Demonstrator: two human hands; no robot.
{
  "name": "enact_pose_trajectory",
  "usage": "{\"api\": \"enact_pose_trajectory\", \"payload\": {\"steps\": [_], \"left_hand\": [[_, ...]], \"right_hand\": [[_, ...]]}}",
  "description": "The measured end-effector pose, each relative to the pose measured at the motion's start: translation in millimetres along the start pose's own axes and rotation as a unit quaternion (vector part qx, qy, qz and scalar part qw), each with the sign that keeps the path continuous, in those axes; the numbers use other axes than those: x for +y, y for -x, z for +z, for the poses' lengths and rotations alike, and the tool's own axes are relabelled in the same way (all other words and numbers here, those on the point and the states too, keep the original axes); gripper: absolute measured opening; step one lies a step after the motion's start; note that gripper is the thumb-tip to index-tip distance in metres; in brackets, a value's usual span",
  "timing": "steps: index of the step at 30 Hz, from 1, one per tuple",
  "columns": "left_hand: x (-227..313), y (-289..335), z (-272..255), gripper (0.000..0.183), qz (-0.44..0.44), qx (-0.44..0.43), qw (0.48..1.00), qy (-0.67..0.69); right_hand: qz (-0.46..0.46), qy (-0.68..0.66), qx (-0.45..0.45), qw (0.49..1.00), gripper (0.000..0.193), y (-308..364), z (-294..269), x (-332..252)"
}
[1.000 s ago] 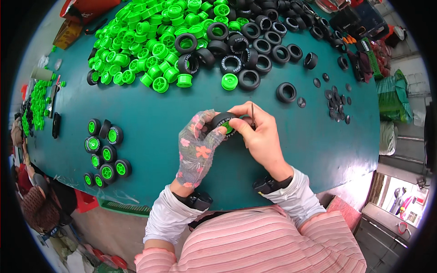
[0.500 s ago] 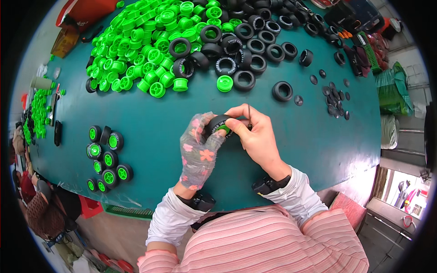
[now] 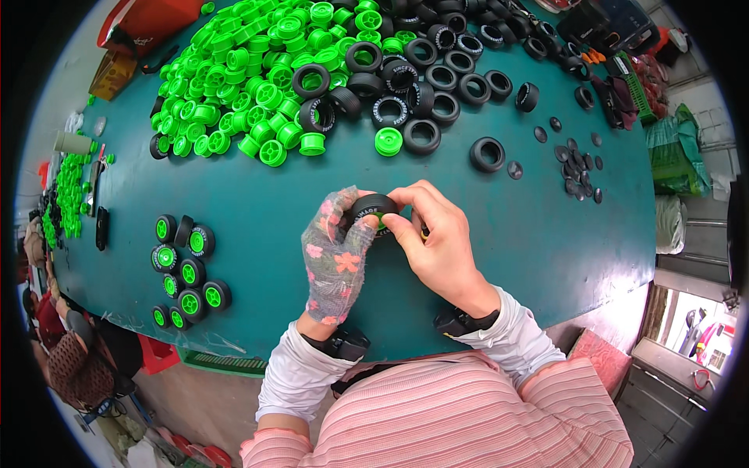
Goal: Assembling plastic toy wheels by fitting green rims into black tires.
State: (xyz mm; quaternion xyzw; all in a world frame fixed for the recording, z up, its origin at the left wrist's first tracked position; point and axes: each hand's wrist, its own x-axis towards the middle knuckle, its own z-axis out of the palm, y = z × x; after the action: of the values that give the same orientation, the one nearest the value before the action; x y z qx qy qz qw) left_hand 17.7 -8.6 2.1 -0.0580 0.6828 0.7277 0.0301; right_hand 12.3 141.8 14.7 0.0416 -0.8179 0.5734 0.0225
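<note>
Over the near middle of the table, both hands hold a toy wheel, a black rubber tyre (image 3: 373, 204) with a bright green rim (image 3: 381, 225) showing inside it. My left hand (image 3: 335, 261), in a grey fingerless glove with pink flowers, is closed around the tyre's left side. Bare and curled, my right hand (image 3: 441, 246) grips the right side, its thumb at the green rim. A small dark and yellow piece of a tool (image 3: 425, 232) peeks out between the right fingers; the rest of it is hidden.
Beyond my hands lie a heap of green rims (image 3: 269, 97) and many loose black tyres (image 3: 422, 136). Several fitted wheels (image 3: 191, 273) are grouped at left. Small black discs (image 3: 573, 168) lie at right. A green crate (image 3: 222, 362) is below the table's near edge.
The thin dark rod that stood up from my right fingers is now mostly out of sight. My right hand has curled further, and the tyre has turned slightly, its rim still partly showing.
</note>
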Motion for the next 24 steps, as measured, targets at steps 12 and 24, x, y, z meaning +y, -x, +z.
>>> {"api": "enact_pose_trajectory", "payload": {"steps": [12,24], "left_hand": [[-12,0,8,0.034,-0.034,-0.014,0.995,0.088],[4,-5,-6,0.033,-0.086,-0.02,0.99,0.113]], "right_hand": [[0.117,-0.1,-0.098,0.983,0.016,-13,-15,15],[0.043,-0.048,-0.046,0.997,0.02,-9,-12,7]]}}
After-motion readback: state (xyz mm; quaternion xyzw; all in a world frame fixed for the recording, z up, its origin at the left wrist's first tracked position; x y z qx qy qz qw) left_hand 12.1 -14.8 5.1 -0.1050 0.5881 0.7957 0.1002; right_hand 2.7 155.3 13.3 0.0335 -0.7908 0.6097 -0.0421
